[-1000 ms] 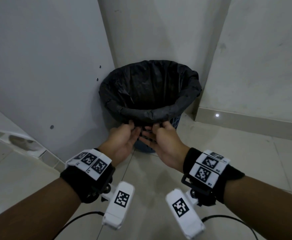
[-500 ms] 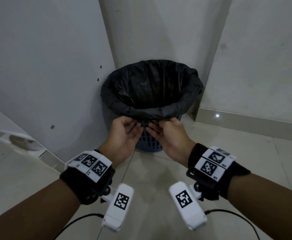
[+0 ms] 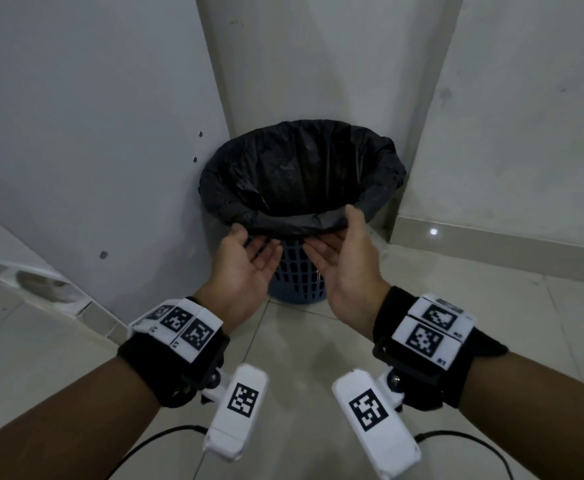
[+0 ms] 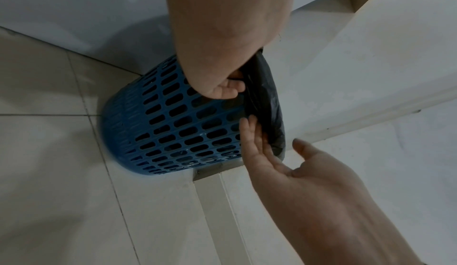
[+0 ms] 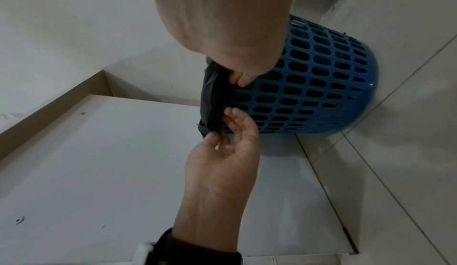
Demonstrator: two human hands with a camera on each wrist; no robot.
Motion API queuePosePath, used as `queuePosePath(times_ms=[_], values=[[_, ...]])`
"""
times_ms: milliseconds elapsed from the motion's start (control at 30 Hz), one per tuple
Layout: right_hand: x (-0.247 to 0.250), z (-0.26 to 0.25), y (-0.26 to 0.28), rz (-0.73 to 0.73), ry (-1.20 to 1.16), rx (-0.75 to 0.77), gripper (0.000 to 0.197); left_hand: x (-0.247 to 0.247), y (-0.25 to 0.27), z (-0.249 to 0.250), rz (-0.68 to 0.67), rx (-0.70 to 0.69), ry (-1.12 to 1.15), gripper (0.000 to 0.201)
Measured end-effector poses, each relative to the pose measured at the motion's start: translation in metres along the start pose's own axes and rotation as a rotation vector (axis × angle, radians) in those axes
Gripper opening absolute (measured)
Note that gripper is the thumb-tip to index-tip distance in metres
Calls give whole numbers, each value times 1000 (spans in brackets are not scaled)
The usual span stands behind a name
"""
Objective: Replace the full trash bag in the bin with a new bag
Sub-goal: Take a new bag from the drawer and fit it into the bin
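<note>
Floor (image 3: 294,344) corner, where the white panel (image 3: 93,133) meets the walls: blue slotted bin (image 3: 297,277) stands upright, its back close to the corner. Black trash bag (image 3: 301,168) lines it, with the mouth turned over the rim into a crumpled fold all round. The bag interior is dark, so I cannot tell the contents.

Both hands are at the near side of the rim, side by side, palms turned up and toward each other.

Left hand (image 3: 249,265): narrow grip. The thumb is on the outer face of the fold at its near-left part and the fingers (image 5: 236,118) reach up under the hem. In the right wrist view this reads as a light pinch on the bag's hem. Left wrist view agrees: fingertips are tucked beneath the overhang, against the bin wall.

Right hand (image 3: 347,261): wide, not closed on anything. The fingers (image 4: 254,138) are straight and lie under the fold, touching the hem and the slotted wall. The thumb is spread away. In the head view it sits level with the top of the rim; the left wrist view shows a gap between it and the bag.

The fold is seated on the rim on every side visible.

Both wrists carry black bands with white marker blocks, with a white camera pod hanging below each. A low skirting ledge (image 3: 491,247) runs along the right wall, near the bin.
</note>
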State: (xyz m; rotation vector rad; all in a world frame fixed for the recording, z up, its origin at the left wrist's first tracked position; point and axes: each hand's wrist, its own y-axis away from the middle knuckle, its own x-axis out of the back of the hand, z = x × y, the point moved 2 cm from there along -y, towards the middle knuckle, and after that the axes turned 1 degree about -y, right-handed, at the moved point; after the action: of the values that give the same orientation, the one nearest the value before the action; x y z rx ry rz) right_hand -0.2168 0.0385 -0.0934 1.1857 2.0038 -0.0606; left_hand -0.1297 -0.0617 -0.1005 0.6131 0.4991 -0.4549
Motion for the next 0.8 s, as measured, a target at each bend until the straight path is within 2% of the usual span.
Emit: queuePosePath(times_ms=[267, 367, 500, 567, 800], values=[[6, -13, -8, 84, 135, 36, 9, -3, 13, -27, -90, 103, -140, 20], [9, -22, -16, 78, 84, 30, 25, -2, 15, -26, -75, 53, -123, 22], [13, -35, -32, 98, 26, 26, 47, 0, 14, -4, -43, 3, 38, 29], [16, -41, -36, 103, 21, 25, 48, -3, 15, 3, -44, 6, 63, 38], [24, -43, -33, 72, 69, -11, 39, -11, 9, 0, -38, 56, 16, 43]])
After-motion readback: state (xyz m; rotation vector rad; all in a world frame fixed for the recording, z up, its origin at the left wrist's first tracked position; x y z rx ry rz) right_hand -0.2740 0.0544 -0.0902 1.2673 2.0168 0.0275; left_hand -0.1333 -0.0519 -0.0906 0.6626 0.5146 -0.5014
